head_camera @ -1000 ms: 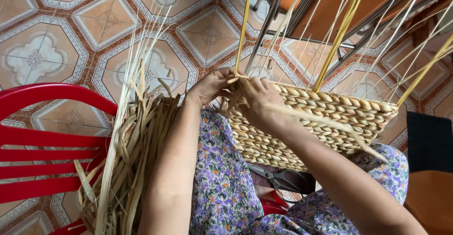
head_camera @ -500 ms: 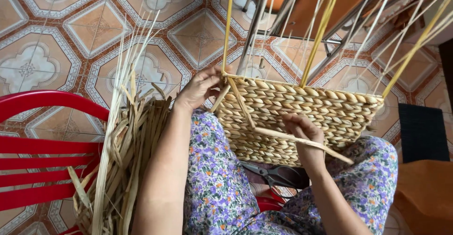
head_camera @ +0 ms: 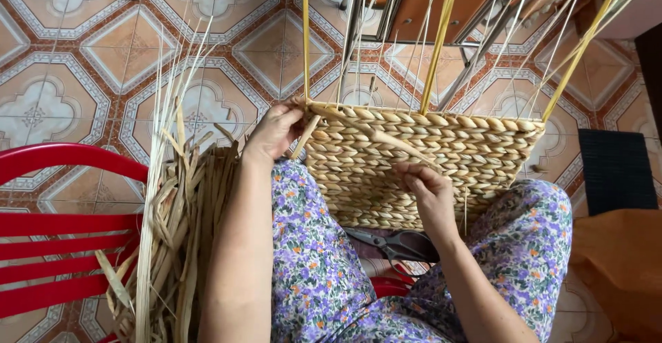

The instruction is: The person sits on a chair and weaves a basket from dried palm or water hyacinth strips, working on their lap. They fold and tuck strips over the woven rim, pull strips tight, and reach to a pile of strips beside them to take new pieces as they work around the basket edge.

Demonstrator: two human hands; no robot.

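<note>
Squarely across the person's lap sat a half-woven basket point(head_camera: 420, 157) of pale twisted fibre, its finished wall facing up and thin yellow stakes point(head_camera: 439, 43) rising from its top edge. At the upper left corner of the basket the left hand point(head_camera: 274, 130) gripped the rim, fingers curled and pressed together around the end of a weaving strand. That flat tan strand point(head_camera: 386, 142) ran slantwise across the woven wall down to the right hand point(head_camera: 431, 193), whose fingers pinched it against the basket's face. Just below the basket, between the knees in flowered cloth, lay dark-handled scissors point(head_camera: 398, 244). A bundle of dried reeds point(head_camera: 172, 233) leaned beside the left arm, against a red plastic chair point(head_camera: 65, 246). Patterned tiles point(head_camera: 103, 60) covered the floor.
</note>
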